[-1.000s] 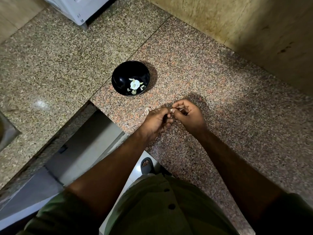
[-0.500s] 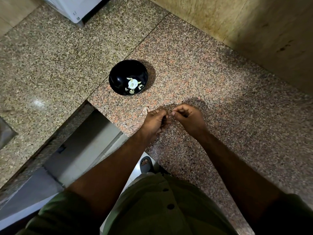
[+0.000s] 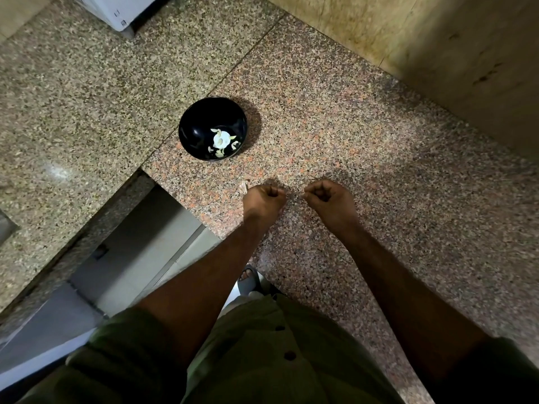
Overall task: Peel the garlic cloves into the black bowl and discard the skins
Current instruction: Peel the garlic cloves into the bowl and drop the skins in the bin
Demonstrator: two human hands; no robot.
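Note:
The black bowl [image 3: 213, 131] stands on the granite counter and holds a garlic head with several peeled cloves [image 3: 221, 139]. Nearer to me, my left hand [image 3: 264, 199] and my right hand [image 3: 329, 198] hover just above the counter, a short gap between them. Each has its fingers curled tight, thumb pressed to forefinger. The small garlic clove pinched in my left hand and the bit of skin in my right are almost wholly hidden by the fingers. A scrap of pale garlic skin [image 3: 243, 186] lies on the counter, touching the far left side of my left hand.
The granite counter [image 3: 364, 141] forms an L, with an open gap [image 3: 140, 252] down to the floor at my left. A white appliance [image 3: 122, 10] stands at the far left corner. A tiled wall [image 3: 437, 53] bounds the counter's far right side.
My hands, joined around the clove before, have pulled apart sideways and closed into fists. The view has tilted, so the bowl sits slightly lower in frame.

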